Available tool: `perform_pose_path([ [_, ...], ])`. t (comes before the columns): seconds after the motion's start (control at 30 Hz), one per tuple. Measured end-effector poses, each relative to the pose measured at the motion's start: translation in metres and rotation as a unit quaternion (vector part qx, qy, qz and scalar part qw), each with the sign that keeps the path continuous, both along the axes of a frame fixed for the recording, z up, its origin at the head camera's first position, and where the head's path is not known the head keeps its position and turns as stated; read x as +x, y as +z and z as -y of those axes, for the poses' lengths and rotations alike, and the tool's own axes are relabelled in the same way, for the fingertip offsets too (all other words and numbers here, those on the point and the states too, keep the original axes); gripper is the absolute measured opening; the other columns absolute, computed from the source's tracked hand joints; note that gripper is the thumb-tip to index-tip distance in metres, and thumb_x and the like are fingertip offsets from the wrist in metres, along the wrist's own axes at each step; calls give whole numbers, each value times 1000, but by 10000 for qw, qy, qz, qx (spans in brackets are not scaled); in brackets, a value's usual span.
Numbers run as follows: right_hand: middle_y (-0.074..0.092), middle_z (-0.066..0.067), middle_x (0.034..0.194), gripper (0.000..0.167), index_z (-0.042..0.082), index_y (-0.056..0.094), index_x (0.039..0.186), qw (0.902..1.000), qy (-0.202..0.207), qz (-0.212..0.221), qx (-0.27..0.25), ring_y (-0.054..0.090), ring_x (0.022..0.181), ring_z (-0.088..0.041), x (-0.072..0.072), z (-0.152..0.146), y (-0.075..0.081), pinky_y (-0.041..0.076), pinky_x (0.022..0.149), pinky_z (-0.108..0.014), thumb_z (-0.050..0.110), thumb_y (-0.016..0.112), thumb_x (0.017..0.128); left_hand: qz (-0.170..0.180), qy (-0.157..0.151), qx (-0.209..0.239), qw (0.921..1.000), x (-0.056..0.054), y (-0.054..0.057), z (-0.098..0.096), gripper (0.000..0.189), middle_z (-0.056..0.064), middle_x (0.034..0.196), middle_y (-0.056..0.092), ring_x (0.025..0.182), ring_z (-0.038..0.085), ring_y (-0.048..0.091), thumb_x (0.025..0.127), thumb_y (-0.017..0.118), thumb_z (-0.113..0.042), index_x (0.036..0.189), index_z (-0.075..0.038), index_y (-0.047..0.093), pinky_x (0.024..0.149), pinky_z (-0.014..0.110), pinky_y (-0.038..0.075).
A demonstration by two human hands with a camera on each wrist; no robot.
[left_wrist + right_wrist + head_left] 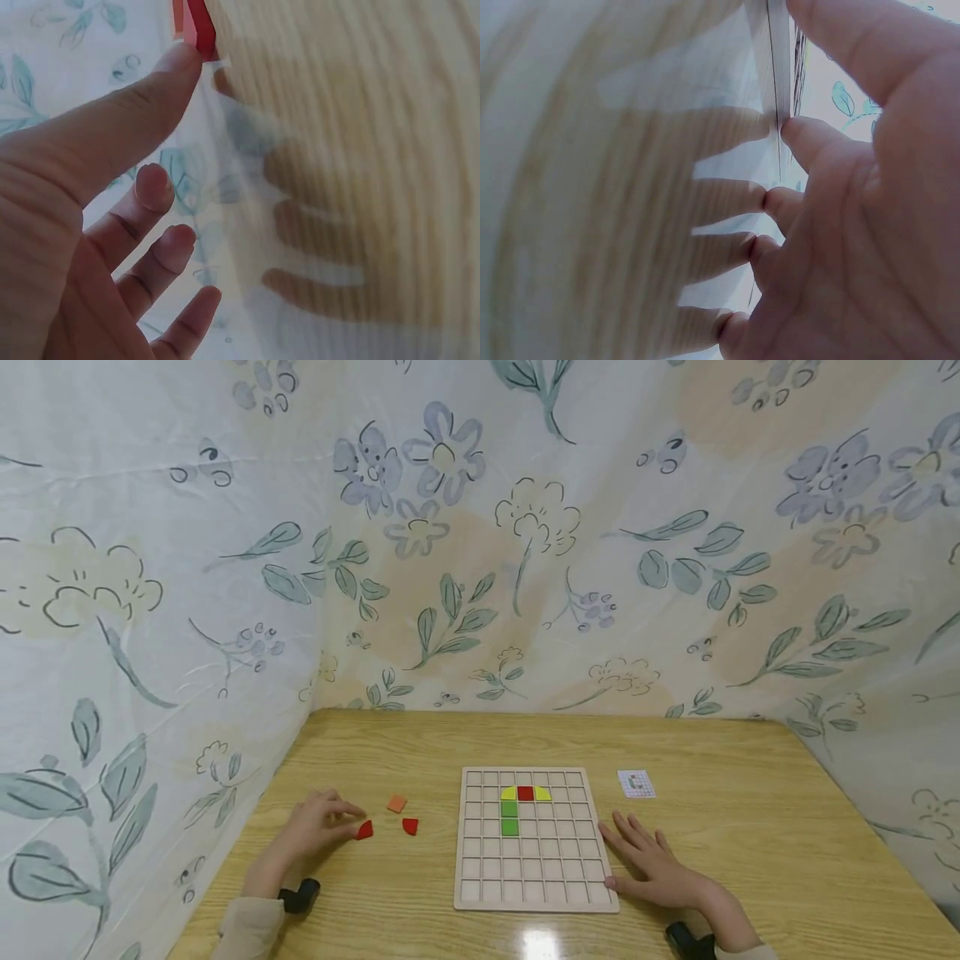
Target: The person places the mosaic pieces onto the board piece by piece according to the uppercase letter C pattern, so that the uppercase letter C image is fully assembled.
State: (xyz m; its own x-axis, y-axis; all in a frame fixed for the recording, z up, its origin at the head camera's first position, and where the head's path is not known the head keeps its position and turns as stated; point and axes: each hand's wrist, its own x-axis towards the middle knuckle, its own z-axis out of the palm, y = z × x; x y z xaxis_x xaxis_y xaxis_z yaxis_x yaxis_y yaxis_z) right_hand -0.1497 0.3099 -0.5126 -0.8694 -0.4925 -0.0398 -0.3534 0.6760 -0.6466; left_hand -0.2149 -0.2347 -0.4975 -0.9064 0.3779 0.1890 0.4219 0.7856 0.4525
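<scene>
Toward the left edge of the table (375,893), the thumb of my left hand (313,827) touches the leftmost red piece (364,830), just right of that palm; whether my forefinger pinches it too, I cannot tell; well right of it lies the board (536,907); my right hand (660,866), fingers spread straight, touches its right edge, much farther from the piece.

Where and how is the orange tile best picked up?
Probably by two opposite straight edges, pinched from above with the left hand, which is the nearer one: the orange tile lies flat on the table, looks thin, and touches no other piece.
</scene>
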Motion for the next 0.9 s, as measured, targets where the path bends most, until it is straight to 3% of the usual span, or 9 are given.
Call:
perform_pose_path([
  [0.27, 4, -26, 151, 75, 8, 24, 147, 10000, -4, -41, -23, -4, 134, -53, 0, 0, -2, -9, 95, -71, 35, 60, 88, 291, -229, 104, 9993, 3, -2, -2, 30, -9, 78, 52, 72, 12, 38, 75, 72, -40, 101, -24, 72, 64, 25, 29],
  [0.4, 5, -27, 151, 74, 8, 24, 147, 9999, -15, -89, -69, -3, 134, -53, 0, 0, -2, -8, 94, -72, 35, 60, 88, 349, -185, 40, 9992, 3, -3, -4, 31, -12, 79, 52, 74, 10, 38, 73, 72, -43, 100, -28, 72, 66, 26, 29],
  [0.7, 6, -27, 151, 75, 7, 25, 147, 9998, -41, -153, -124, -2, 134, -54, 0, 0, -3, -8, 95, -72, 34, 61, 87, 203, -239, -239, 9992, 4, 0, -12, 33, -11, 82, 52, 77, 10, 37, 71, 75, -42, 100, -27, 71, 71, 33, 26],
  [0.9, 6, -28, 151, 74, 7, 25, 146, 9998, -27, -172, -107, -2, 134, -54, 0, 1, -3, -7, 95, -72, 34, 61, 87, 169, -61, -472, 9987, 7, 1, -15, 33, -12, 84, 52, 82, 10, 40, 69, 77, -46, 97, -30, 70, 78, 45, 32],
])
